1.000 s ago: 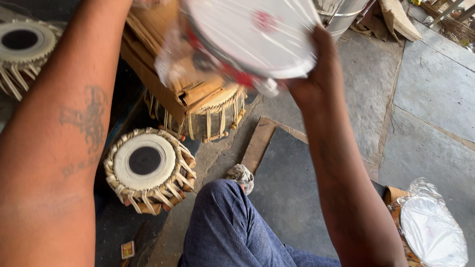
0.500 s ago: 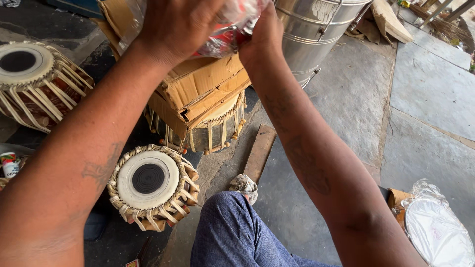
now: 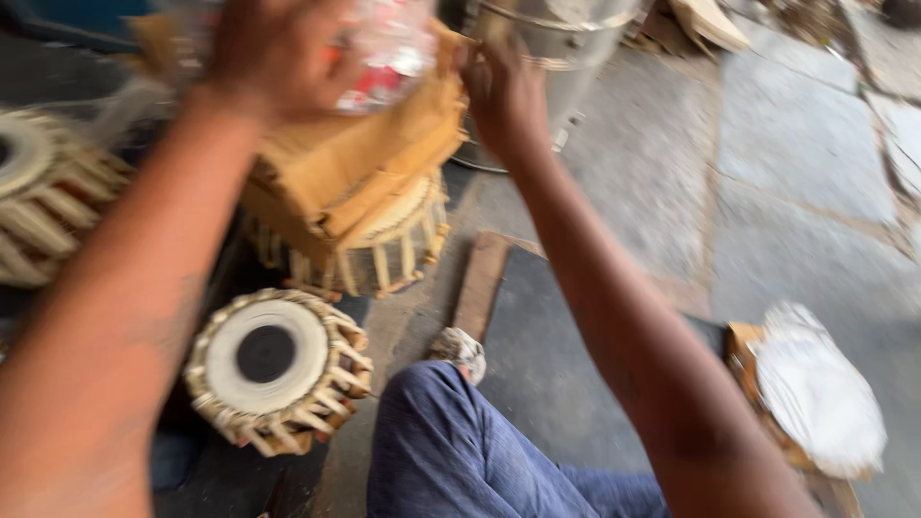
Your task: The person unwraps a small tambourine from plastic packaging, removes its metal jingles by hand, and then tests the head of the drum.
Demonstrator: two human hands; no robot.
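Left hand (image 3: 273, 53): raised at the top of the view, fingers curled over a crinkled clear plastic wrapper with red print (image 3: 389, 53), back of the hand toward the camera.
Right hand (image 3: 504, 91): raised just beside the wrapper's right edge, fingers bent; motion blur hides whether it pinches the plastic or only touches it.
Held item: clear plastic wrapper, shiny and creased, with red and white patches showing through; it lies between the two hands, above a folded stack of brown cardboard pieces (image 3: 355, 173).
Arm pose: both forearms reach forward and up from the lower corners of the view, the left one filling the left side, the right one crossing the middle.
Under the cardboard: small hand drum laced with pale straps (image 3: 384, 254), mostly covered by the stack.
Near drum: round hand drum with a white skin and black centre spot (image 3: 273, 369), on the dark floor below the left forearm.
Far-left drum: similar strapped drum (image 3: 43, 206), cut off by the frame edge.
Behind the right hand: shiny metal drum shell (image 3: 561, 43), top cut off.
Floor items: wooden plank (image 3: 480, 283); blue trouser knee (image 3: 451, 451); white plastic-wrapped round bundle (image 3: 815, 388) at lower right.
Legibility: whole view blurred; wrapper contents cannot be made out.
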